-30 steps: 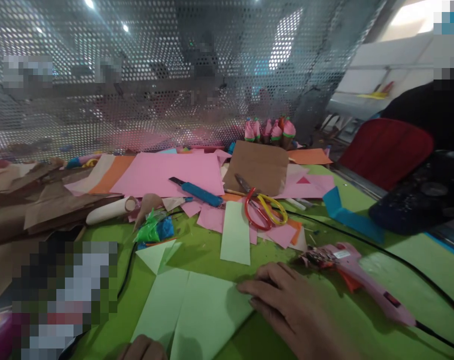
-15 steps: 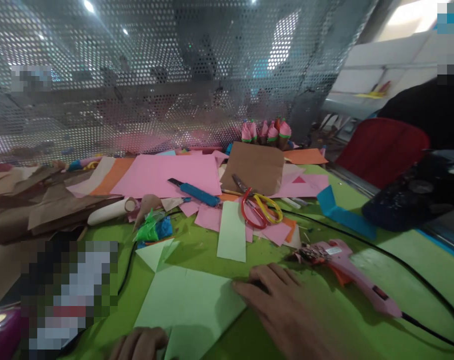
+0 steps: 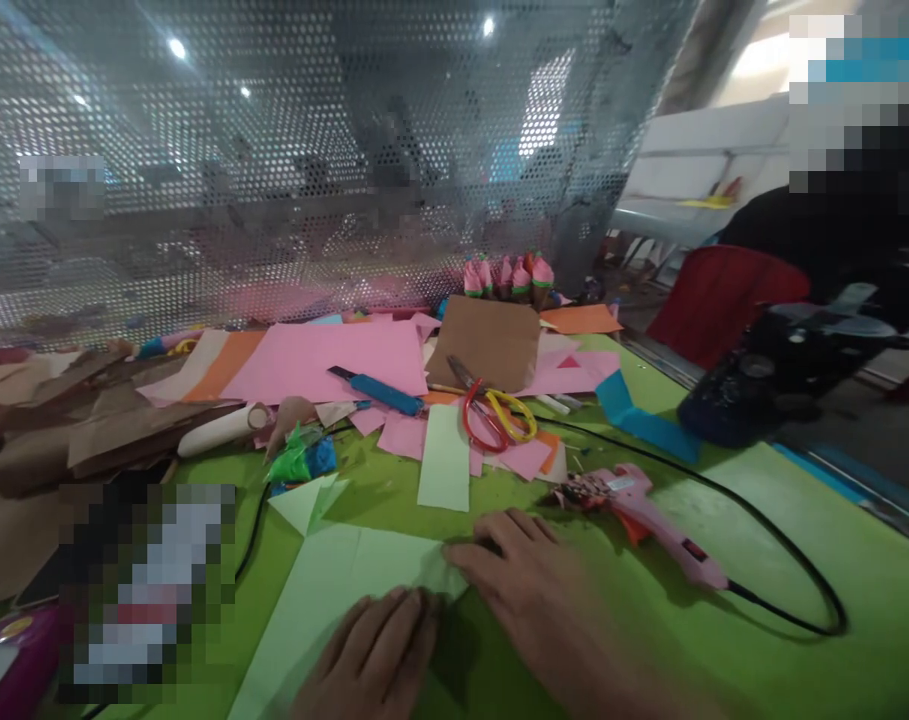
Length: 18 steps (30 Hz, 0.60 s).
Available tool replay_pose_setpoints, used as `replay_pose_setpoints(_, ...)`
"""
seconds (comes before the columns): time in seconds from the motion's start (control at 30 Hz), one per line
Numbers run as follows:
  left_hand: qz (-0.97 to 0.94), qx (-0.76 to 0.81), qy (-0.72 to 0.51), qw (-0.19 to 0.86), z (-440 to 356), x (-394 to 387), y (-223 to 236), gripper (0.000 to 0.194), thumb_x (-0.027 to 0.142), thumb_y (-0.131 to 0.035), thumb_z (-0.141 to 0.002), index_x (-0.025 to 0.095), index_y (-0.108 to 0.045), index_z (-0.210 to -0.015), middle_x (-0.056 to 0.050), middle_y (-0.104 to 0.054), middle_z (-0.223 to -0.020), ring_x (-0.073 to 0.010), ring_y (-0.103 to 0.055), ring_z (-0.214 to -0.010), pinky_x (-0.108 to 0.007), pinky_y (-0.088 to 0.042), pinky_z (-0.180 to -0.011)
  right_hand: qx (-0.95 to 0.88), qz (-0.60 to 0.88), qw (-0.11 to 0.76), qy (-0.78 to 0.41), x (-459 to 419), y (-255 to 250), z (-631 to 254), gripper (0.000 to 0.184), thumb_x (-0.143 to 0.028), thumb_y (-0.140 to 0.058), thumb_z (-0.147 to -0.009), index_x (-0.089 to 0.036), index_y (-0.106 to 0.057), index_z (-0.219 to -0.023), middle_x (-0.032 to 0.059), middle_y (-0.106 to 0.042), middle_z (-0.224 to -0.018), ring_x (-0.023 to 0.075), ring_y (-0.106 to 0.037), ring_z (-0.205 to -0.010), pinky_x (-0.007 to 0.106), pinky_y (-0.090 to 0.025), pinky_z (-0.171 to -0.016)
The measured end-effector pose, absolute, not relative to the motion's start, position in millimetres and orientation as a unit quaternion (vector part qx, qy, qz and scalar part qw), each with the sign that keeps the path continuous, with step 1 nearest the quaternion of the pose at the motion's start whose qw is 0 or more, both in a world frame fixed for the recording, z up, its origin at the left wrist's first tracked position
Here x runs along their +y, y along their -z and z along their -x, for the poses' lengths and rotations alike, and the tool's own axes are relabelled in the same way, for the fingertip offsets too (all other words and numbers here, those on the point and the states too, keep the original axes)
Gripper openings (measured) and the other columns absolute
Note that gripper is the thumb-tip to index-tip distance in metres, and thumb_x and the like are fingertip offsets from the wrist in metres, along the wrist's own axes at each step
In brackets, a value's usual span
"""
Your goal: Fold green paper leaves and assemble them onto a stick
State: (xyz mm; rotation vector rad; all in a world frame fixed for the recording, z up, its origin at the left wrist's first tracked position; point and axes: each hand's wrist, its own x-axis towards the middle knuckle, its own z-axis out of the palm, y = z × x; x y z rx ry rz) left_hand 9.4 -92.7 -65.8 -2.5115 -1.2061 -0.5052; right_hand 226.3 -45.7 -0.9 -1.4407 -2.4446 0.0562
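our left hand (image 3: 383,650) lies flat over the pale green sheet (image 3: 334,590), its fingers together and pressed on the paper near its right edge. our right hand (image 3: 525,580) rests at the sheet's upper right corner, fingers curled, fingertips on the paper; we cannot tell whether it pinches the edge. the sheet lies at the near side of the green bench (image 3: 754,620), right in front of us, with a small folded green piece (image 3: 308,503) at its far left corner.

beyond our hands a pale green strip (image 3: 445,460) lies beside the scissors (image 3: 491,415), which have one red and one yellow handle. the blue cutter (image 3: 386,394) lies partly on the pink paper (image 3: 334,355), left of the brown sheet (image 3: 488,342). to the right of our right hand lies the pink glue gun (image 3: 664,525), its black cord looping over the bench. pink-topped cones (image 3: 520,277) stand behind the brown sheet, and a person in black (image 3: 821,235) is at the right, by a red chair (image 3: 728,305).
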Motion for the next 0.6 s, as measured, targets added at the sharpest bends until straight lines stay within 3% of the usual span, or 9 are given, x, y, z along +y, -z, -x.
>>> replay_pose_setpoints(0.27, 0.868, -0.429, 0.180, 0.177, -12.8, -96.0, 75.1, 0.052, 0.007, -0.036, -0.090, 0.031, -0.048, -0.135, 0.008, -0.057, -0.135, -0.0125, -0.052, -0.121, -0.026, -0.038, -0.105, -0.867, 0.439, 0.235, -0.029, -61.1, -8.5, -241.0, 0.029, -0.017, -0.046, -0.093, -0.026, -0.061, -0.117, 0.0045, -0.069, -0.104, 0.0203, -0.060, -0.092, 0.036, -0.044, -0.081)
replay_pose_setpoints(0.43, 0.870, -0.415, 0.188, 0.188, -11.4, -93.9, 76.0, 0.050, 0.008, -0.033, -0.091, 0.031, -0.049, -0.133, 0.008, -0.060, -0.131, -0.0120, -0.054, -0.119, -0.026, -0.038, -0.105, -0.923, 0.347, 0.165, 0.001, -76.4, -0.3, -249.3, 0.038, -0.024, -0.052, -0.090, -0.024, -0.055, -0.127, 0.0022, -0.065, -0.125, 0.0201, -0.059, -0.110, 0.035, -0.042, -0.094)
replay_pose_setpoints(0.6, 0.858, -0.408, 0.215, 0.228, -13.5, -91.1, 75.2, 0.047, 0.011, -0.030, -0.094, 0.029, -0.050, -0.133, 0.007, -0.065, -0.125, -0.0107, -0.058, -0.112, -0.027, -0.016, -0.117, -0.938, 0.317, 0.132, 0.040, -75.4, 10.3, -254.1, 0.043, -0.040, -0.048, -0.093, -0.022, -0.051, -0.131, -0.0009, -0.061, -0.131, 0.0181, -0.055, -0.116, 0.031, -0.039, -0.101)
